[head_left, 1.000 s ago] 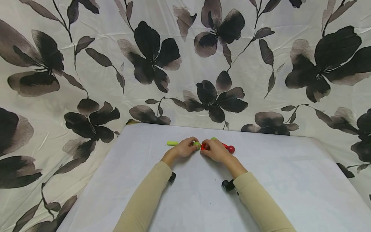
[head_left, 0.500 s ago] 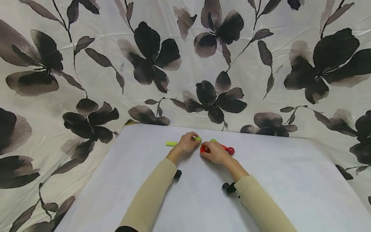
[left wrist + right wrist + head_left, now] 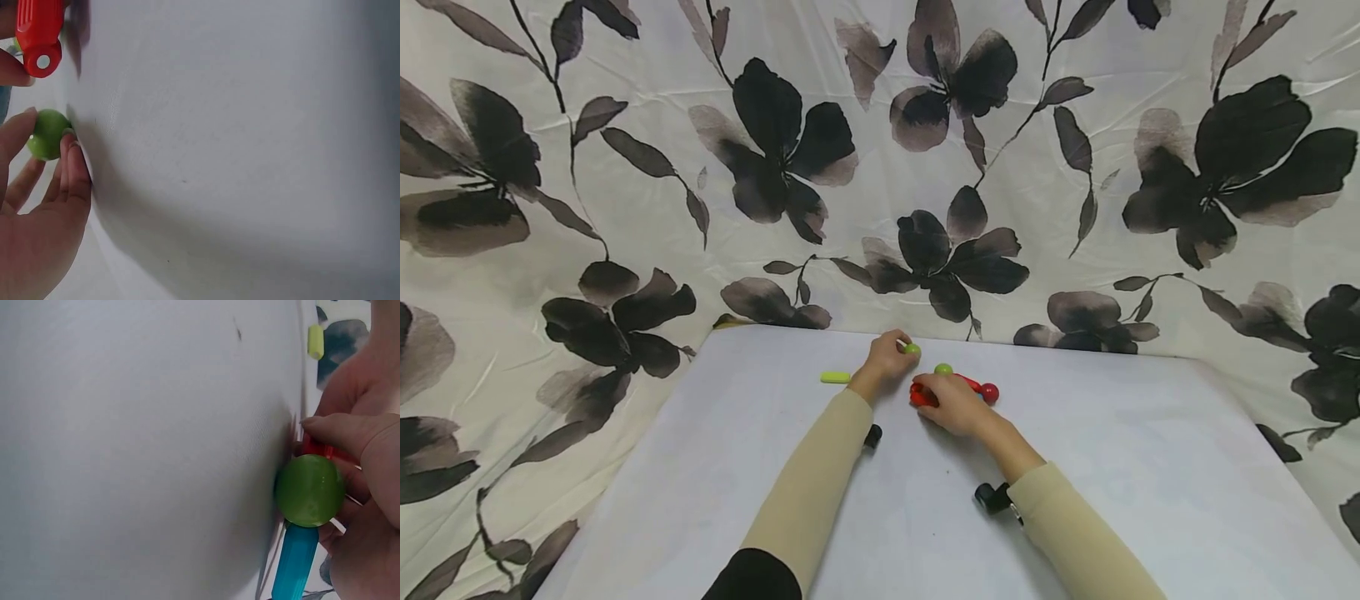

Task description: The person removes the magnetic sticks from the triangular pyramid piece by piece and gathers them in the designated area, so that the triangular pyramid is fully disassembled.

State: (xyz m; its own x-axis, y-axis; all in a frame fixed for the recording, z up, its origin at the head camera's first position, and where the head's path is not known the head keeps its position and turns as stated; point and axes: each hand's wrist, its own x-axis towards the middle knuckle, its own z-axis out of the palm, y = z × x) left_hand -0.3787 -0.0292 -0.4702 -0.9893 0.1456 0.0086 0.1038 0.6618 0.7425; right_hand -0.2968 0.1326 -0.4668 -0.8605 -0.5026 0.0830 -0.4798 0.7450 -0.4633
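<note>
My left hand [image 3: 891, 356] pinches a small green ball [image 3: 912, 350] between thumb and fingers near the table's far edge. The left wrist view shows the ball [image 3: 49, 135] between the fingertips, close to the table surface. To its right and nearer, my right hand [image 3: 958, 402] holds a red, ridged plastic piece [image 3: 40, 37] with a pale round spot at its end. A second green ball [image 3: 943, 369] lies just beyond the right hand. In the right wrist view, a green ball [image 3: 310, 490] and a blue ridged rod [image 3: 295, 562] partly cover the hand.
A yellow-green stick [image 3: 835, 377] lies left of the hands on the white table [image 3: 1112, 467]. Right of the right hand are a red ball [image 3: 990, 393] and a red elongated piece [image 3: 970, 383]. A flowered cloth [image 3: 850, 167] hangs behind the table.
My left hand has carried the green ball away from me, toward the table's far edge and away from the red piece. My right hand keeps its hold and has hardly moved.
</note>
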